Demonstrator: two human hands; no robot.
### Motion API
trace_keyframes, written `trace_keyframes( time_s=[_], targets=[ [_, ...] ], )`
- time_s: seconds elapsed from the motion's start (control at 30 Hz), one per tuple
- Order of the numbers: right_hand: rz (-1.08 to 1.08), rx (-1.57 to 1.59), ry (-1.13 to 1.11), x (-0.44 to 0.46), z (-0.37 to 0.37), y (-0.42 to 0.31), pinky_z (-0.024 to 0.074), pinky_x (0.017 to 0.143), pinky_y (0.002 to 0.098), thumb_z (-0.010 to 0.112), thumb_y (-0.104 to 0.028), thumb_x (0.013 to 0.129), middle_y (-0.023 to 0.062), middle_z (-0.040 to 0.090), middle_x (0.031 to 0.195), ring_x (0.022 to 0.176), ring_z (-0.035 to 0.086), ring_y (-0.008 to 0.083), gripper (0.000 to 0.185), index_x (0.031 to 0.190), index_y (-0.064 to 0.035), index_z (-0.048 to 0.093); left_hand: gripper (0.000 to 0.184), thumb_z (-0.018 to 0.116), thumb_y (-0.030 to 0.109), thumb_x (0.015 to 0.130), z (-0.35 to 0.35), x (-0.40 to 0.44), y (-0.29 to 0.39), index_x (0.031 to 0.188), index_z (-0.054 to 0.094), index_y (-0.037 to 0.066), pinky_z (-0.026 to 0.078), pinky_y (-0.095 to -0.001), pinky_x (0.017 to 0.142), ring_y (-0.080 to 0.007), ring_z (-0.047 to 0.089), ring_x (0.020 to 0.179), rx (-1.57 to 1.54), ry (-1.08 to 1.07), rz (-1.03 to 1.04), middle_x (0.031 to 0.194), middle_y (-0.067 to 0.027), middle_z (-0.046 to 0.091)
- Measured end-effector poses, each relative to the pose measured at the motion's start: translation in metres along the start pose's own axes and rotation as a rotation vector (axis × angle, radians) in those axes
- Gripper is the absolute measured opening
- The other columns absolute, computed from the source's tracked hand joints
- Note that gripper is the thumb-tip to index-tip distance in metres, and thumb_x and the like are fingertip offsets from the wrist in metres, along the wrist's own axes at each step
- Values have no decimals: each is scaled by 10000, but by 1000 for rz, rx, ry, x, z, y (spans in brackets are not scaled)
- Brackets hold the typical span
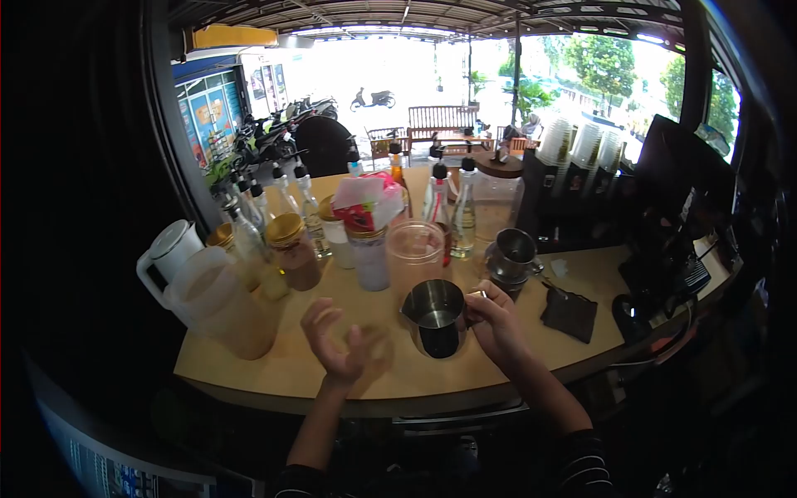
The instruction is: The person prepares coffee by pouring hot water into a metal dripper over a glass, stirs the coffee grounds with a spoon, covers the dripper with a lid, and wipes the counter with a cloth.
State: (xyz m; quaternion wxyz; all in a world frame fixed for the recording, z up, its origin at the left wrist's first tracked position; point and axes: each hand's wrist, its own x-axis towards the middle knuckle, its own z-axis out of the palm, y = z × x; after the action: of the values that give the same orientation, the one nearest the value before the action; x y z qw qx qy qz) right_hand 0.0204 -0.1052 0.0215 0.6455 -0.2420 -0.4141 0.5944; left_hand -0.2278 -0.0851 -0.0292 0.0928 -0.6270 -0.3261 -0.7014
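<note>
My right hand [493, 317] is closed round the handle of a steel pitcher [436, 311], which is upright over the wooden counter with its spout toward the left. The inside of the pitcher looks shiny, and I cannot make out any contents. To its left, my left hand [334, 342] is raised above the counter with fingers apart and nothing in it. Just behind the pitcher stands a clear plastic container [415, 247]. A jar [370, 261] with a pink and white packet [365, 202] on top stands beside that container.
On the counter [290, 378], a big plastic jug [217, 307] and a white pitcher [173, 246] stand left, with several jars and pump bottles behind. Toward the right are a metal vessel [510, 256], a dark cloth [569, 313], stacked cups [586, 143] and a black screen [682, 170].
</note>
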Motion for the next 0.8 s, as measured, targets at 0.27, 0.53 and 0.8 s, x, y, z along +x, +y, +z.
trace_keyframes(
  time_s=[0.27, 0.53, 0.8],
  targets=[
    [-39, -74, 72, -7, -84, -109, 399, 568, 225, 603, -18, 857, 0, 569, 748, 639, 508, 60, 109, 816, -66, 514, 460, 736, 189, 754, 136, 10, 76, 1145, 552, 31, 414, -380, 936, -273, 523, 1120, -292, -461, 14, 1171, -129, 545],
    [-85, -216, 43, 23, -153, -189, 416, 654, 208, 634, 6, 828, 11, 615, 776, 704, 554, 52, 139, 818, -80, 525, 962, 854, 324, 637, 216, 9, 71, 1390, 320, 54, 363, -404, 1032, -256, 414, 1285, -405, -630, -447, 1384, -124, 413],
    [-70, -245, -96, 65, -161, -204, 451, 622, 200, 626, 22, 830, 23, 608, 754, 667, 568, 52, 166, 783, -69, 496, 813, 853, 154, 628, 226, 21, 88, 1311, 430, 30, 380, -345, 1035, -191, 513, 1175, -406, -678, -545, 1232, -97, 549]
  ],
)
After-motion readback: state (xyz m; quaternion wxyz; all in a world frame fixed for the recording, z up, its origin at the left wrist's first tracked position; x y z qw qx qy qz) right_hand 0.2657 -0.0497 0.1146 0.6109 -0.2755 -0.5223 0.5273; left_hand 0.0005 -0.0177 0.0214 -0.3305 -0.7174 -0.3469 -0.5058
